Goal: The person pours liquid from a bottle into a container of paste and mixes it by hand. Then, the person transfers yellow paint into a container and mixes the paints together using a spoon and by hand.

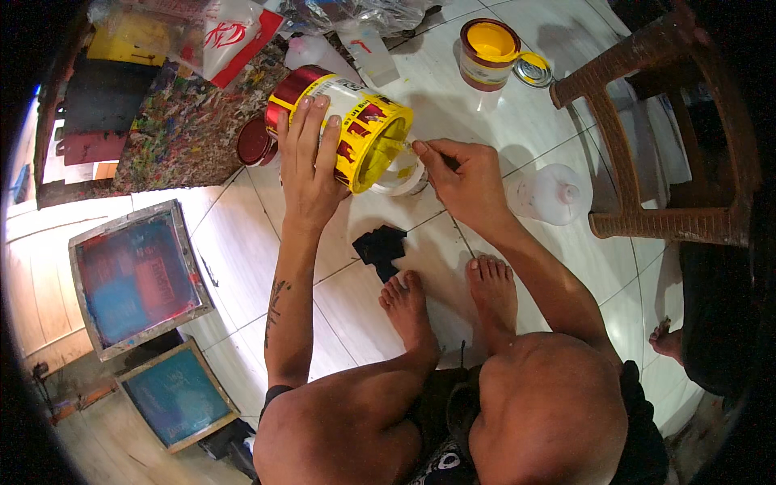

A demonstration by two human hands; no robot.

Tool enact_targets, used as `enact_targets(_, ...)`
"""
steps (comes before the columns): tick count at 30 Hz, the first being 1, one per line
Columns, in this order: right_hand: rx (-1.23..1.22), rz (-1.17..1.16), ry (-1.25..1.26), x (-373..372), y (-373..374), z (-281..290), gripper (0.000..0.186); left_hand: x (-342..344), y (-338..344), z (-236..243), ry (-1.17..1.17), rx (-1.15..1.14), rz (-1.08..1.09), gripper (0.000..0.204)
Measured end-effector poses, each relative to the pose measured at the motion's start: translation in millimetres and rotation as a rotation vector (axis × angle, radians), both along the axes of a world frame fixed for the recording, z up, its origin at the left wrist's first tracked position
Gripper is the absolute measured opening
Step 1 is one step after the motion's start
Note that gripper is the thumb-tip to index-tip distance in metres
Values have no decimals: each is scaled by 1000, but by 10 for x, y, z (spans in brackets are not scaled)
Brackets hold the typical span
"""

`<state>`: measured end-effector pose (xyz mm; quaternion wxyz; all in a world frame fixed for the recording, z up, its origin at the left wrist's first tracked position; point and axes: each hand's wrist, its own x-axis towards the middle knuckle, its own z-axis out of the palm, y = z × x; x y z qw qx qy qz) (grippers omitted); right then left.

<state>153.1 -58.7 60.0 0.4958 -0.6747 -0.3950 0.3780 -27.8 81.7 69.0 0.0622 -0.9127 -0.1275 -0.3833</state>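
Observation:
My left hand [309, 166] grips a large paint can [346, 101] with a yellow, white and dark red label. The can is tilted, its yellow-smeared open end facing down and to the right. Close to that rim, my right hand [469, 179] is closed in a pinch; what its fingers hold, if anything, is too small to make out. Below the can's mouth sits a whitish round tub [404, 179], partly hidden by the can. A dark red lid [255, 141] lies to the left of the can.
An open can of yellow paint [490, 47] stands far right beside its lid [533, 70]. A white plastic bottle [554, 194] is near a brown stool [610, 153]. Two framed screens [141, 275] lie left. A black cloth [380, 249] rests before my feet. Someone's foot [666, 341] shows right.

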Motion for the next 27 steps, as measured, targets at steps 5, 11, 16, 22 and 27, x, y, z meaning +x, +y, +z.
enact_targets(5,305,142,-375,206,-204,-19,16,-21,66,-85,79,64,-26,61)
enact_targets(11,550,163,-754,344,-280,-62,29,-2,80,-48,67,82,-32,58)
enact_targets(16,452,198,-853,271,-281,-198,33,-22,87,-44,117,122,-34,51)
enact_targets(22,452,294,-783,339,-478,-158,35,-92,80,-93,158,112,-29,51)
enact_targets(27,624,193,-861,379,-420,-168,40,-77,82,-111,122,49,-48,53)
